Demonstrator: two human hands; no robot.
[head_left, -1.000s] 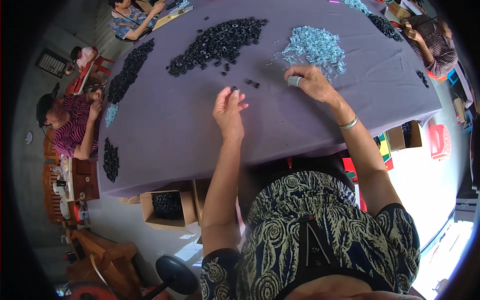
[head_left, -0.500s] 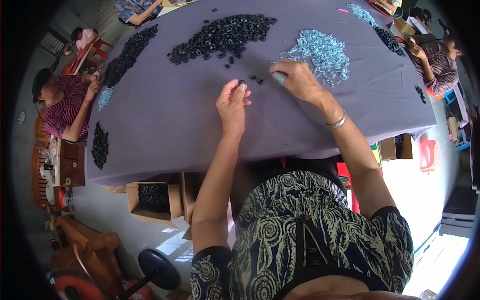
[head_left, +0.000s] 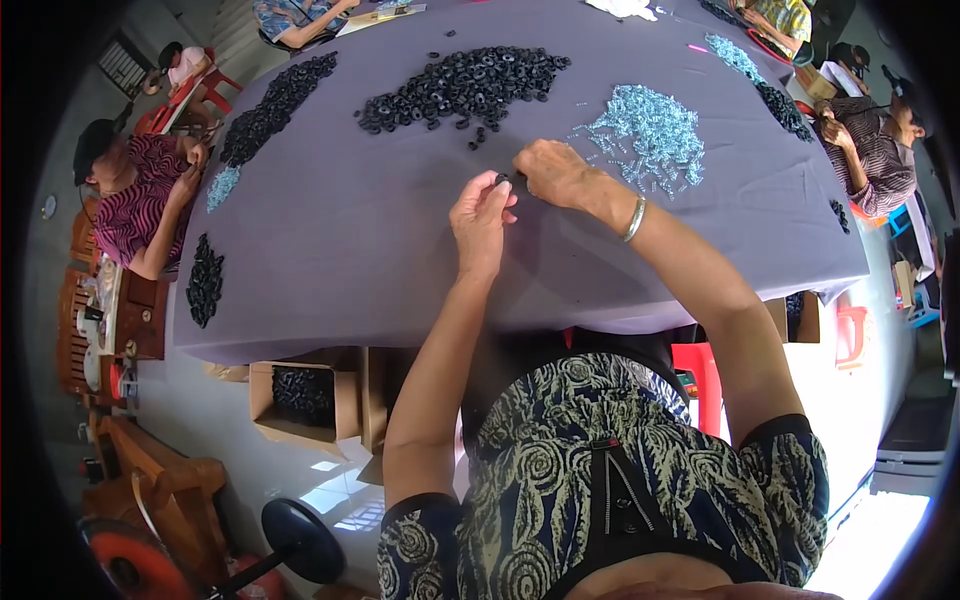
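Note:
My left hand point(head_left: 482, 225) is raised over the purple-grey tablecloth, thumb and fingertips pinching a small black ring-shaped part point(head_left: 502, 180). Close by on its right is my right hand point(head_left: 562, 175), wearing a silver bangle point(head_left: 635, 218). Its fingers are bent and closed at the fingertips, which are turned from view, so what they grip is hidden. Beyond both hands lies a heap of small black ring-shaped parts point(head_left: 465, 88), with a few stray ones at its near edge. To the right of my right hand spreads a heap of pale blue, spring-like pieces point(head_left: 650, 135).
The cloth-covered table point(head_left: 340, 260) bears smaller black heaps point(head_left: 275, 108) along its left side. People sit left point(head_left: 150, 200) and right point(head_left: 860, 150), others at the far edge. Below the near edge stands a cardboard box point(head_left: 345, 405) of black parts.
My right hand has moved left, from the edge of the pale blue heap to close beside my left hand. My left hand still pinches the black part. The view has shifted slightly.

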